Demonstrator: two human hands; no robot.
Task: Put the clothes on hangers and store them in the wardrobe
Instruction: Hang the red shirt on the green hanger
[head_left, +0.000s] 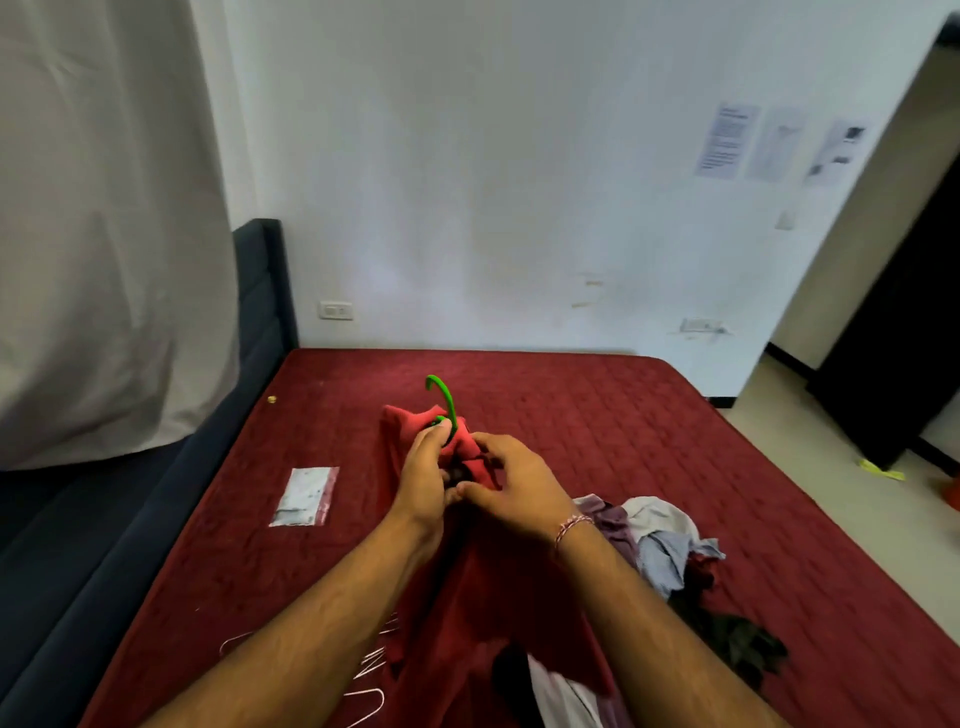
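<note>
So the red garment is bunched up around a green hanger, held up over the bed right in front of the person. Only the hanger's hook pokes out of the top, curling up and to the left, away from the body. The cloth hangs down from there toward the camera, so its long axis runs pretty much from the hook straight back to the person's lap.

The left hand has its fingers curled around the neck of the garment, fingertips right at the base of the hook. The right hand is pinching the cloth just below and to the right of that, thumb nearly touching the left hand. Both are equally close to the thing, but the left one is nearer the hook.

My guess is they're working the collar over the hanger, so the next pull goes down and outward from the hook.

Around it: a pile of clothes lies on the bed to the right, some thin pale hangers near the bottom left, and a small plastic bag off to the left. No wardrobe in sight.
</note>
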